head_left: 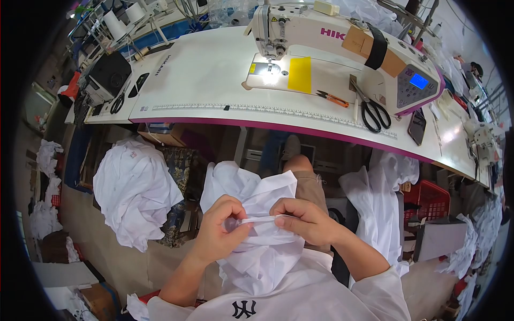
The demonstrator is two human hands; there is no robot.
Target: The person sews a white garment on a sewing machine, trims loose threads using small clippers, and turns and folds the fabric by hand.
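Note:
White fabric (262,267) lies bunched over my lap, below the front edge of the sewing table. My left hand (224,227) pinches a folded edge of it between thumb and fingers. A short way to the right, my right hand (304,218) grips the same edge, thumb on top. The strip between both hands is drawn fairly straight. What part of a garment this is, I cannot tell. Above my hands stands a white sewing machine (305,27), its lamp shining on the needle plate.
On the table (209,69) lie black-handled scissors (375,112), orange thread snips (334,99), a phone (417,127) and a yellow piece (300,75). A white cloth pile (136,190) sits at left. More white cloth (372,198) hangs at right near a red basket (431,200).

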